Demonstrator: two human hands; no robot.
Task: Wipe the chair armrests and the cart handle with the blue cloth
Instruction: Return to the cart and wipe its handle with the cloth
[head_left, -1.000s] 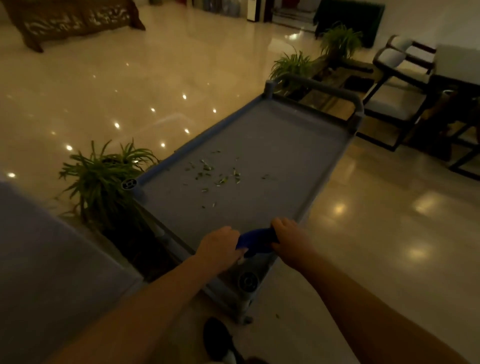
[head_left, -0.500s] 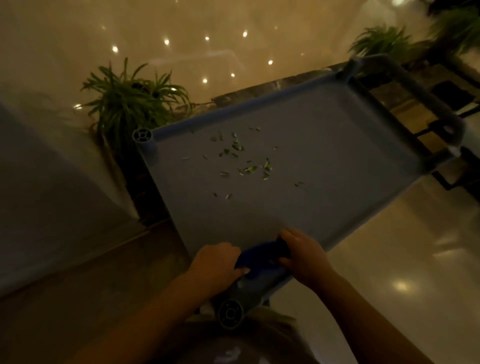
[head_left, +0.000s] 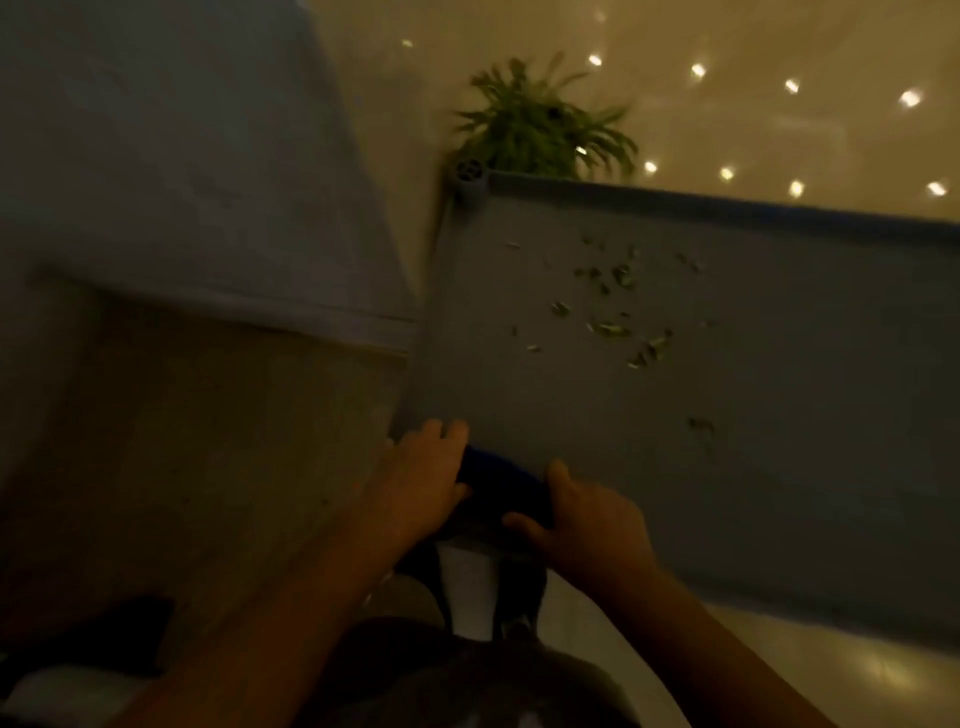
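The grey cart (head_left: 779, 441) fills the right half of the dim, blurred head view, its flat top sprinkled with small green leaf scraps (head_left: 613, 306). The blue cloth (head_left: 501, 486) lies bunched over the cart's near edge, at the corner closest to me. My left hand (head_left: 415, 480) grips the cloth's left end and my right hand (head_left: 592, 522) grips its right end, both pressed onto the edge. The cart's far handle and the chairs are out of view.
A potted green plant (head_left: 540, 130) stands on the glossy floor just beyond the cart's far left corner post (head_left: 469, 174). A large grey surface (head_left: 182, 156) takes up the upper left. A white object (head_left: 467, 592) shows below the cart's near edge.
The view has swung left and down, so the cart now sits to the right and the chairs are gone from sight. Both hands stay on the cloth at the near edge.
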